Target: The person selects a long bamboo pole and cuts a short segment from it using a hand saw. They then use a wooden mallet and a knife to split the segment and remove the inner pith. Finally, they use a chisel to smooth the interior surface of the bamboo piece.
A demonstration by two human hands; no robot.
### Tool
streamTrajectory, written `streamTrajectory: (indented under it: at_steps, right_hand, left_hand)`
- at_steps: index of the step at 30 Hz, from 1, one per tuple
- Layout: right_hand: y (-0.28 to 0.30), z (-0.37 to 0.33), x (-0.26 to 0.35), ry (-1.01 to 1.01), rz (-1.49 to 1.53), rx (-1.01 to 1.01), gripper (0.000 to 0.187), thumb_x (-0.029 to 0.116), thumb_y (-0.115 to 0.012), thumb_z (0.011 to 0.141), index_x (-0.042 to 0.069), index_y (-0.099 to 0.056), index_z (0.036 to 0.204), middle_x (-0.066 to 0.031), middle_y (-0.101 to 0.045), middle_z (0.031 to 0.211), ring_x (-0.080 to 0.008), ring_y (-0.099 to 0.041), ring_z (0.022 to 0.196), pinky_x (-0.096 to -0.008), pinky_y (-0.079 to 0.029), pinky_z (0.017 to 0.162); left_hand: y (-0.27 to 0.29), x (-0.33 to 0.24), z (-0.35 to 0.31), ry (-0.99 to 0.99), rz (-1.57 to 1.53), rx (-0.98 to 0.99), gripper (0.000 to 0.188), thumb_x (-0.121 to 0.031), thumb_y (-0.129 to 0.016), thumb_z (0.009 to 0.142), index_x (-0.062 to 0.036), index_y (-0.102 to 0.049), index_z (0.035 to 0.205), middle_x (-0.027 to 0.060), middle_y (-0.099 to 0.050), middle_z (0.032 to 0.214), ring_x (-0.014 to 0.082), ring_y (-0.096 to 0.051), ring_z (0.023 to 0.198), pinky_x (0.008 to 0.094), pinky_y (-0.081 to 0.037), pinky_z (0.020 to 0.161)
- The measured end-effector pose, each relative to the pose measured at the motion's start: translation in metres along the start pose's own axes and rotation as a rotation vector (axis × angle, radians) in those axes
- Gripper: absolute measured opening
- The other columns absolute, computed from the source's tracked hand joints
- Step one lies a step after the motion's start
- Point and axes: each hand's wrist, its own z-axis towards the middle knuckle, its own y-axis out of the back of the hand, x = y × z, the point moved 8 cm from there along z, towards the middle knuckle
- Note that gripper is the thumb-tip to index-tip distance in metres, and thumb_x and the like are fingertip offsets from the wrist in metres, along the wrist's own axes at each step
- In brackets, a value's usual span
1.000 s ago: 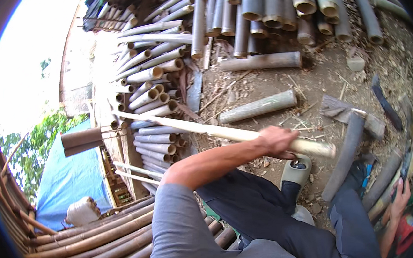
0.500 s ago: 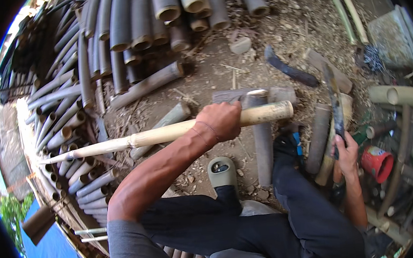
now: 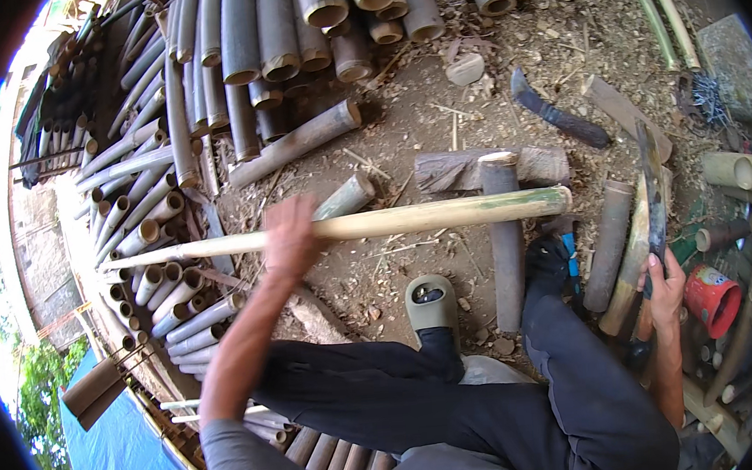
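Observation:
My left hand [image 3: 292, 237], blurred by motion, is closed over a long pale bamboo pole [image 3: 419, 217]. The pole's thin end reaches the stacked tubes at left. Its thick right end, streaked with green, passes over a dark bamboo tube [image 3: 508, 264], whose upper end rests against a short log [image 3: 442, 172]. In my right hand [image 3: 663, 292], at the right beside my knee, is a long knife [image 3: 653, 191], its dark blade pointing away from me. The fingers wrap its lower part, and part of the grip is hidden.
Many dark bamboo tubes [image 3: 276, 31] are piled at the far left. A dark curved piece [image 3: 558, 115] lies on the chip-strewn ground. At right are a red container [image 3: 712, 299], bamboo offcuts [image 3: 611, 243] and a tangle of wire [image 3: 708, 96]. My sandalled foot [image 3: 432, 306] stands near the middle.
My left hand has moved left along the pole. The pole has turned, showing a green streak at its thick end. The knife stays in my right hand. The whole view has shifted slightly.

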Motion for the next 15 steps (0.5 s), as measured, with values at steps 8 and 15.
streamTrajectory:
  at_steps: [8,15]
  right_hand:
    - [-0.006,0.004,0.013,-0.013,0.109,-0.086,0.019,0.018,-0.057,0.101,0.003,-0.061,0.113,0.0002,-0.059,0.079,-0.0067,-0.055,0.061,-0.0232,-0.047,0.053]
    - [0.004,0.000,0.039,0.064,0.110,-0.097,0.016,0.018,-0.054,0.103,0.002,-0.058,0.105,-0.0011,-0.059,0.082,-0.0073,-0.055,0.063,-0.0241,-0.048,0.055]
  left_hand:
    - [0.011,0.035,-0.014,-0.145,-0.173,-0.024,0.041,-0.030,-0.082,0.072,-0.0094,-0.059,0.100,0.0082,-0.062,0.087,0.0303,-0.064,0.083,0.0428,-0.051,0.078]
    - [0.012,-0.103,0.029,-0.398,-0.262,0.101,0.047,-0.020,-0.073,0.076,-0.0138,-0.055,0.119,0.0072,-0.056,0.102,0.0267,-0.063,0.093,0.0404,-0.054,0.077]
